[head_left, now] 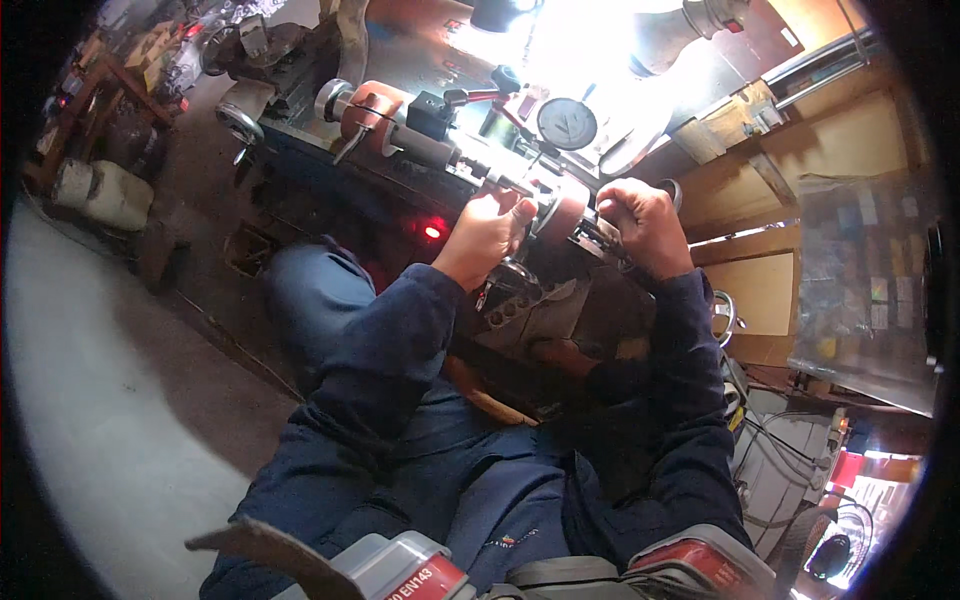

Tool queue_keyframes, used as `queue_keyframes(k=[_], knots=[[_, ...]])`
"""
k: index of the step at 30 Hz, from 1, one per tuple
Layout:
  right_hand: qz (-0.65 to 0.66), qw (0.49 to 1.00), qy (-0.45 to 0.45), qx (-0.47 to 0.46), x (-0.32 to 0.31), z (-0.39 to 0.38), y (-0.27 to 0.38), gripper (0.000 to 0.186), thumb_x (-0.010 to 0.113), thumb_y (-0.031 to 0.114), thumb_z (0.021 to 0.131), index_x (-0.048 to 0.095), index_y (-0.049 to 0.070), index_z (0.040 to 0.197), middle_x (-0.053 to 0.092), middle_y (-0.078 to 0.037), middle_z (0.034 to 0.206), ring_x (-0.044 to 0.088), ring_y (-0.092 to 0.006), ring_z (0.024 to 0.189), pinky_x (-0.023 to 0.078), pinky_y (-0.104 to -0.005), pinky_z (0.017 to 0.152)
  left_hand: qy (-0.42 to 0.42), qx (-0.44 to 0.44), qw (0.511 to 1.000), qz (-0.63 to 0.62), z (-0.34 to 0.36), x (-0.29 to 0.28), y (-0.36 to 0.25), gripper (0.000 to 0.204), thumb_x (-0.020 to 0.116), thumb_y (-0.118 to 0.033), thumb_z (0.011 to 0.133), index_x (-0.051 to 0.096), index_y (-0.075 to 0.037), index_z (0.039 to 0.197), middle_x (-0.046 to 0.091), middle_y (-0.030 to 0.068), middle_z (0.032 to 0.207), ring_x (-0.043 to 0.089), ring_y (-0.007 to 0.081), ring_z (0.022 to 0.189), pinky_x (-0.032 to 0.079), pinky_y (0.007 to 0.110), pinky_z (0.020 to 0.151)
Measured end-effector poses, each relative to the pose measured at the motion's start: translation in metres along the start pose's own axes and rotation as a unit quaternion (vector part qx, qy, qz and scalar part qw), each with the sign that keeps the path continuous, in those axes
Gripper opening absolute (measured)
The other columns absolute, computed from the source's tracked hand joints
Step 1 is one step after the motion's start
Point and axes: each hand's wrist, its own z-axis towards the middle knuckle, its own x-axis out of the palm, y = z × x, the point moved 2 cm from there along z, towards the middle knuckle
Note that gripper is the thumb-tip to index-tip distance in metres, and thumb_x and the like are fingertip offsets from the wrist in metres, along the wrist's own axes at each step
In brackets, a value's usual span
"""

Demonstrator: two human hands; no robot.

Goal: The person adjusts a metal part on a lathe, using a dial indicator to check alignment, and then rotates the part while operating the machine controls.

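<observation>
My left hand [488,238] is closed, thumb against curled fingers, at a shiny metal shaft [512,182] on the machine. What lies inside its grip is hidden. My right hand [648,228] is closed too, beside a reddish-brown round machine head [564,212] and some small metal parts below it; I cannot make out what its fingers hold. Just above and between the hands stands a round dial gauge [567,123]. To the left, a second reddish-brown head [374,113] with a thick grey spindle [424,147] lines up with the shaft.
A grey-handled metal handwheel [240,125] juts out at the left. Bright lamplight falls on the machine from above, near a grey flexible lamp arm [672,40]. A red light [432,232] glows below the bed. Cables [775,430] hang at the right beside a clear plastic sheet [860,280].
</observation>
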Motion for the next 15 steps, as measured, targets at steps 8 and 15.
queue_keyframes(k=[8,15], knots=[[-0.039,0.999,0.019,0.001,0.0027,0.0025,-0.0027,0.013,0.069,0.003,0.078,0.070,0.004,0.091,0.069,-0.016,0.080,0.068,-0.0313,0.073,0.053,-0.0375,0.068,-0.002,-0.004,1.000,0.005,0.0000,-0.0009,0.0010,0.021,0.058,-0.027,0.103,0.059,-0.007,0.096,0.048,-0.0061,0.069,0.040,0.0035,0.057,0.034,0.022,0.052],[-0.037,0.999,-0.004,-0.010,0.0036,0.0008,-0.0018,0.011,0.068,0.004,0.079,0.071,0.004,0.089,0.070,-0.016,0.084,0.069,-0.0316,0.076,0.053,-0.0384,0.069,-0.001,0.003,1.000,0.008,-0.0007,-0.0042,0.0037,0.015,0.060,-0.020,0.101,0.063,-0.005,0.099,0.053,-0.0043,0.076,0.045,0.0042,0.059,0.036,0.020,0.053]])
